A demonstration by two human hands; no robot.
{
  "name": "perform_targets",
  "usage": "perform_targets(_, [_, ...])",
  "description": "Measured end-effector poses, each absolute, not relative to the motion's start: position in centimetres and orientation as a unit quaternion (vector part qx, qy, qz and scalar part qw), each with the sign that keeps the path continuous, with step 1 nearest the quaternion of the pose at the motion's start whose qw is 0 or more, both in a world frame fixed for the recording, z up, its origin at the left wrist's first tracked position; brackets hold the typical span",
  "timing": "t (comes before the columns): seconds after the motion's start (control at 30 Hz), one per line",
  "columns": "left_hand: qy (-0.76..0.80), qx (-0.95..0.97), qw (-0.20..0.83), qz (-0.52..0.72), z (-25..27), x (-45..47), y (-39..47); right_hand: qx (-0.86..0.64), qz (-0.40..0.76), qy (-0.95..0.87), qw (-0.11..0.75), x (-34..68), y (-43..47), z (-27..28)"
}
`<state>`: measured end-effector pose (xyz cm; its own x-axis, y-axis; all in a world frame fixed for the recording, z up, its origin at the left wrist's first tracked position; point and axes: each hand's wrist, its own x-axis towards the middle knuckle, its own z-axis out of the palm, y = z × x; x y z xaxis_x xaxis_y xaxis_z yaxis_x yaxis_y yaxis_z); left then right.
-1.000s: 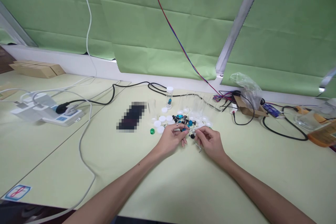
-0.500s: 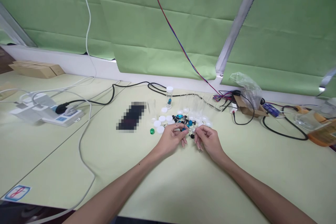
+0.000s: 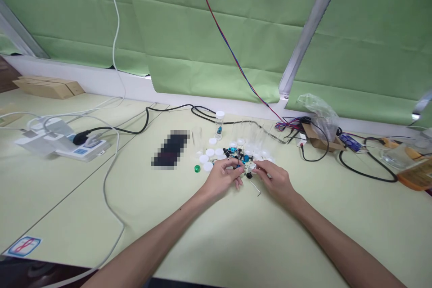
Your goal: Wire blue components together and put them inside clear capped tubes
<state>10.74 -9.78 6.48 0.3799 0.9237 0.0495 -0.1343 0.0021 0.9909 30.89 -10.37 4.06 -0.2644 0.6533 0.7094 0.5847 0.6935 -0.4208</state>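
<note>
My left hand (image 3: 221,177) is closed in a pinch, with a small blue metal part (image 3: 238,166) between thumb and forefinger. My right hand (image 3: 279,181) is also pinched, its fingertips beside a small pale piece too blurred to name. Between and below the hands a bent hex key (image 3: 255,187) lies on the table, near a round black part (image 3: 249,175). Just beyond my fingers is a pile of small blue and black parts (image 3: 232,150). White caps (image 3: 204,159) and a green round part (image 3: 197,168) lie left of it.
Clear tubes (image 3: 197,140) stand behind the caps. One capped tube (image 3: 219,127) holds a blue part. A blurred dark object (image 3: 170,149) lies left. Power strip (image 3: 81,150) and cables (image 3: 116,166) cover the far left; a cardboard box (image 3: 317,139) and an orange container (image 3: 416,173) sit right.
My right hand has shifted slightly right and turned more palm-down. The hex key now shows fully on the table. My left hand stays pinched in nearly the same place.
</note>
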Motion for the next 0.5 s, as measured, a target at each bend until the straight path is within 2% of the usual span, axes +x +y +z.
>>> perform_targets(0.27, [0.349,0.575,0.607,0.423,6.6,10.8,-10.0,-0.352,-0.009,-0.825,0.442,31.1,-10.3,4.2])
perform_targets(0.5, [0.371,0.591,0.585,0.413,6.9,10.8,-10.1,-0.420,0.102,-0.789,0.437,30.1,-11.1,4.7])
